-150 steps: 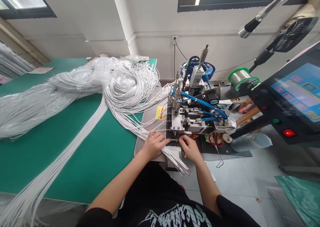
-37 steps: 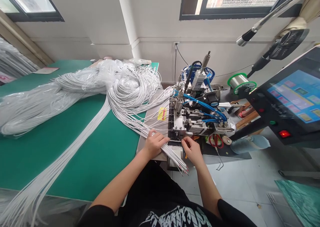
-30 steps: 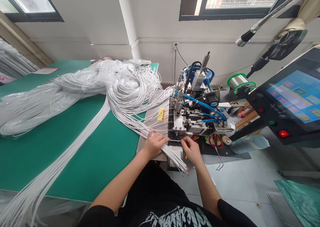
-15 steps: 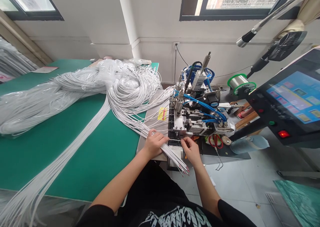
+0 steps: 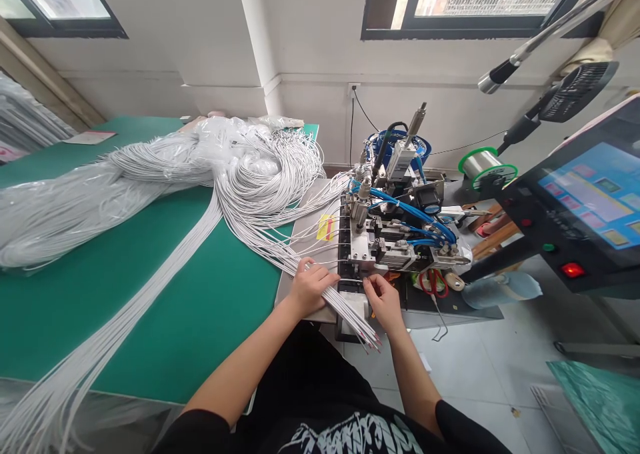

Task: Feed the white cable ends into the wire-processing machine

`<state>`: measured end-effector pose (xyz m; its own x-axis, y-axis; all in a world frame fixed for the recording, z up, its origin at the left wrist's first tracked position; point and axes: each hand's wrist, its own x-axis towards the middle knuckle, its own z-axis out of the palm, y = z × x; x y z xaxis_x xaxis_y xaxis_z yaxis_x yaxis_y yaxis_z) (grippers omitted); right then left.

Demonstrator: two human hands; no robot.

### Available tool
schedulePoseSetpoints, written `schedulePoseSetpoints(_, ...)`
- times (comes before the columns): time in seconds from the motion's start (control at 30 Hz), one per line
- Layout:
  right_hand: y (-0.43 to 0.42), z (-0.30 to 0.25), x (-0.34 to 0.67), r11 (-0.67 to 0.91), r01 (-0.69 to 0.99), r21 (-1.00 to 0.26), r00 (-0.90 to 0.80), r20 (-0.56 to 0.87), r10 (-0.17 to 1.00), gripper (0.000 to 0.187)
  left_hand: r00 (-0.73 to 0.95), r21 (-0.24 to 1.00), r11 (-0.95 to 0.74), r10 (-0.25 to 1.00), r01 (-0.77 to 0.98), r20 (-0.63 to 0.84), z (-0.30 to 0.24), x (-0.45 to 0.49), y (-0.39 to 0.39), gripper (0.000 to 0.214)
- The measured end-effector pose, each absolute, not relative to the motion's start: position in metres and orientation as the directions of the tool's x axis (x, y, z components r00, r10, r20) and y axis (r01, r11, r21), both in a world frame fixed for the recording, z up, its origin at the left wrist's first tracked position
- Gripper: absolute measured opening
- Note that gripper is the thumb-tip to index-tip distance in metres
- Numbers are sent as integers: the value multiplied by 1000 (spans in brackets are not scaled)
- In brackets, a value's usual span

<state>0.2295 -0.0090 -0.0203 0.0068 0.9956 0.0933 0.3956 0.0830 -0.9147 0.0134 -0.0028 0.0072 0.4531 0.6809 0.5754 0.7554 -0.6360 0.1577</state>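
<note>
My left hand (image 5: 309,289) rests closed over a sheaf of thin white cables (image 5: 350,317) at the front of a metal plate (image 5: 305,237); the cable ends stick out past the edge with red tips. My right hand (image 5: 384,299) pinches the end of a single white cable (image 5: 351,280) that runs between both hands, right at the front of a small machine (image 5: 395,237) with blue air hoses. The rest of the cables fan back over the green table (image 5: 165,307) to a big white heap (image 5: 210,161).
A touchscreen panel (image 5: 585,201) with a lit red button stands at the right. Red-handled scissors (image 5: 431,282), a green spool of wire (image 5: 485,164) and a black fan (image 5: 575,91) lie around the machine. Grey floor tiles are below.
Both hands stay at the machine's front with the single cable between them; my right hand has shifted slightly. The view has drifted a little.
</note>
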Motion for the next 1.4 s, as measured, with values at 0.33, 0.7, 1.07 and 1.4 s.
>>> schedulePoseSetpoints(0.33, 0, -26, 234, 51, 337, -940, -84, 24, 996, 31, 517, 151, -663, 688, 733, 510, 7, 11, -1, 35)
schedulePoseSetpoints(0.7, 8, -22, 239, -45, 209, -977, -166, -80, 983, 22, 551, 146, -690, 671, 709, 497, 3, 11, 2, 37)
schedulePoseSetpoints(1.07, 8, -40, 233, -175, 67, -982, -89, -181, 979, 33, 547, 190, -688, 688, 700, 477, 7, 12, 0, 34)
schedulePoseSetpoints(1.4, -9, -31, 230, -134, 41, -990, 2, -134, 991, 44, 543, 238, -676, 715, 698, 440, 7, 9, 0, 44)
